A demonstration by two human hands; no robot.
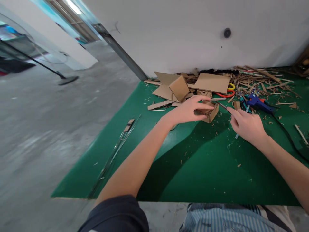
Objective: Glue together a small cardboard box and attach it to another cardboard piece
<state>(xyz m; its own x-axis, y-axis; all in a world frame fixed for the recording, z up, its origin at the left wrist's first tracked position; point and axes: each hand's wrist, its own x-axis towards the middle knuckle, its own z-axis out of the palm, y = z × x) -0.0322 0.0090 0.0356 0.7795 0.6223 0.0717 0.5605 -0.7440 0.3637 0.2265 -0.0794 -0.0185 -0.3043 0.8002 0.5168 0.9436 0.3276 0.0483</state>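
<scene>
Dark sleeve (117, 214) nearest, the left hand (185, 110) clasps a small cardboard box (213, 114) on the green table (96, 145) while the right hand (249, 125) pinches a slim dark tool (222, 106) near its rim.

No legible text or numbers.

Cardboard scraps (212, 82) on green table (217, 174)
</scene>
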